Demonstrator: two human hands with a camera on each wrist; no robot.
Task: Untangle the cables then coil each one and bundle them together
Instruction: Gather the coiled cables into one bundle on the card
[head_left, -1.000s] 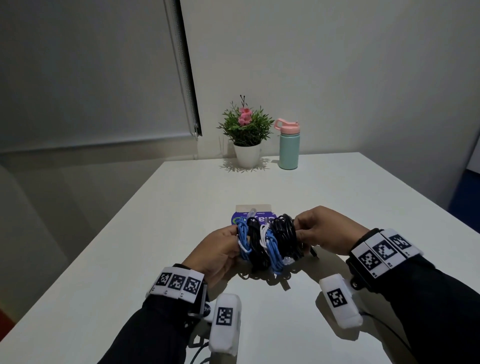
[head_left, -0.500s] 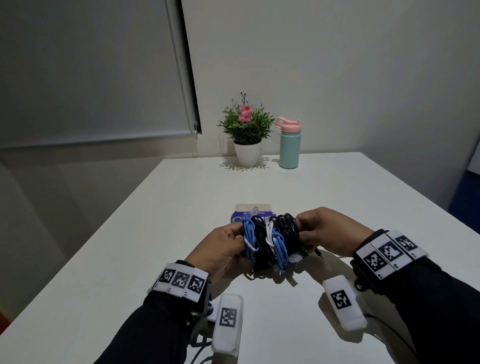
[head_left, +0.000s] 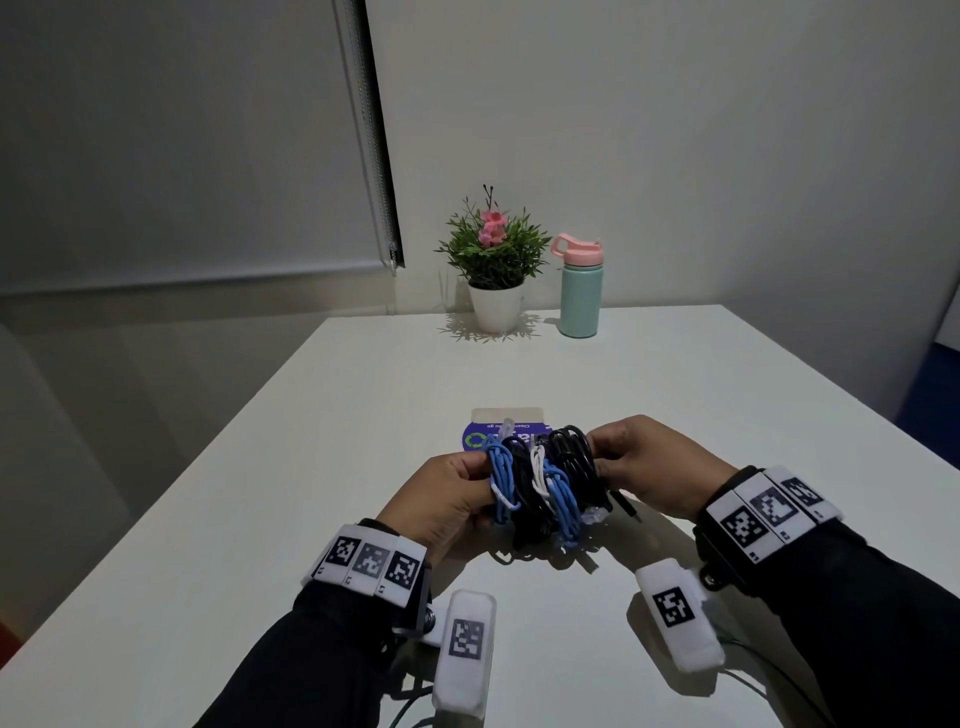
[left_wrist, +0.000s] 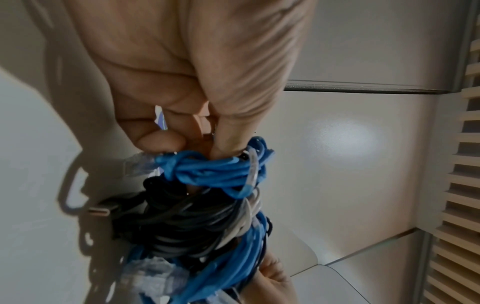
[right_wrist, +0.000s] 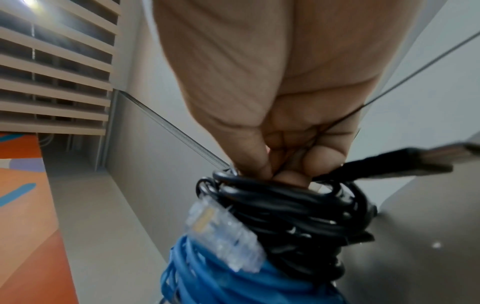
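Note:
A bundle of coiled cables (head_left: 545, 480) hangs between both hands just above the white table (head_left: 675, 415). It holds blue cable coils (left_wrist: 215, 170), black cable coils (right_wrist: 293, 214) and a white strand (head_left: 537, 470). My left hand (head_left: 447, 493) grips the bundle's left end, fingers curled at the blue coil. My right hand (head_left: 644, 462) grips the right end at the black coil. A clear network plug (right_wrist: 223, 232) sticks out of the blue cable, and a black USB plug (right_wrist: 405, 162) juts out beside my right fingers.
A purple and beige card packet (head_left: 506, 431) lies on the table just behind the bundle. A potted plant (head_left: 493, 265) and a mint bottle with a pink lid (head_left: 581, 288) stand at the table's far edge by the wall.
Both hands with the bundle have drifted slightly right and up; the grips look the same.

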